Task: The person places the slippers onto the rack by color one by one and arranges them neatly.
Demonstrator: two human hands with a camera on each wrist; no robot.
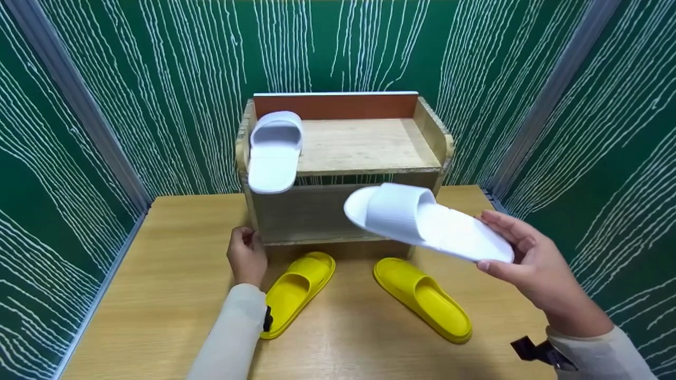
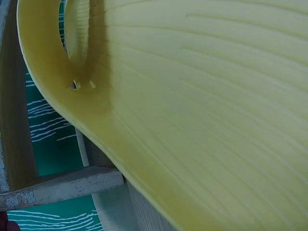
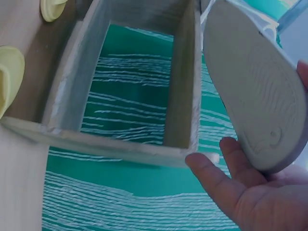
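Slipper [image 1: 443,229], white ribbed strap [image 1: 396,212], right grip [image 1: 544,274] pinching heel [image 1: 492,247], left grip [image 1: 248,259] curled, hold unclear

Green walls [image 1: 348,63] streaked with wavy white lines fill the top and sides. Grey posts [image 1: 550,97] slant at upper left and upper right; a wood-grain tabletop [image 1: 153,295] spans the bottom.

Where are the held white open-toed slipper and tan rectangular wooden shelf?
Held white open-toed slipper [image 1: 446,228], head view: footbed behind the strap.
Tan rectangular wooden shelf [image 1: 364,145], head view: bare top board.
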